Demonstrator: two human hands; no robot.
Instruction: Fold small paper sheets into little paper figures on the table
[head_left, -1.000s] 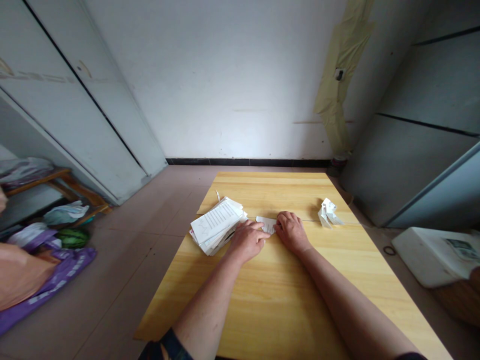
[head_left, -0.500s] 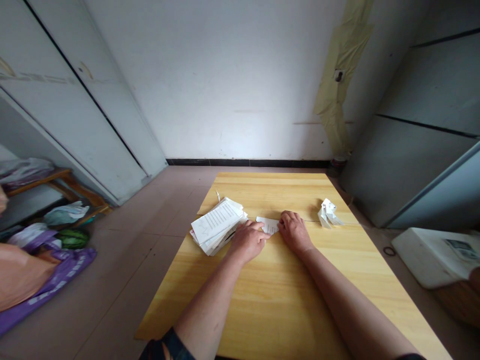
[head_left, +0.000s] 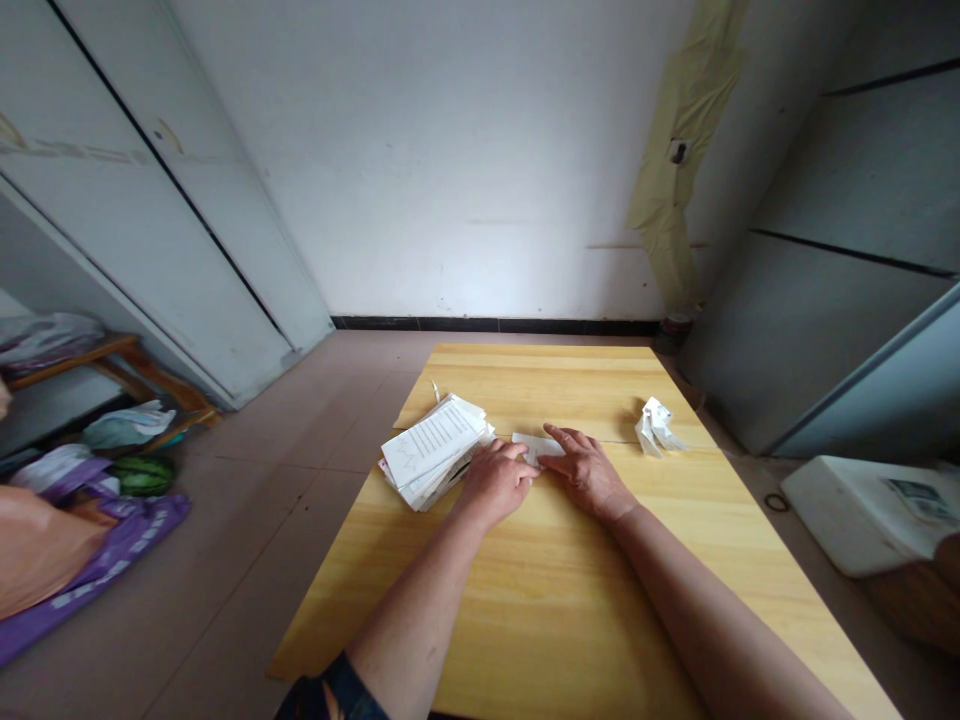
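Observation:
A small folded sheet of paper [head_left: 529, 443] lies on the wooden table between my hands. My left hand [head_left: 495, 482] keeps hold of its left end, with the index finger and thumb on the paper and the other fingers curled. Over the paper's right end, my right hand [head_left: 590, 476] is open, fingers stretched out and thumb reaching left across the sheet. Part of the paper is hidden under the fingers. Just left of my left hand is a stack of printed papers [head_left: 435, 440], its top sheet showing lines of text and a zigzag drawing.
A crumpled, folded white paper [head_left: 657, 428] stands on the table [head_left: 555, 620] to the right. A white box [head_left: 862, 510] is on the floor at right. Left of the table lie a purple bag [head_left: 142, 535] and a watermelon [head_left: 144, 475].
My right hand has gone from curled fingers at the paper's right edge to outstretched fingers, with its thumb moved over the sheet. My left hand has stayed nearly still.

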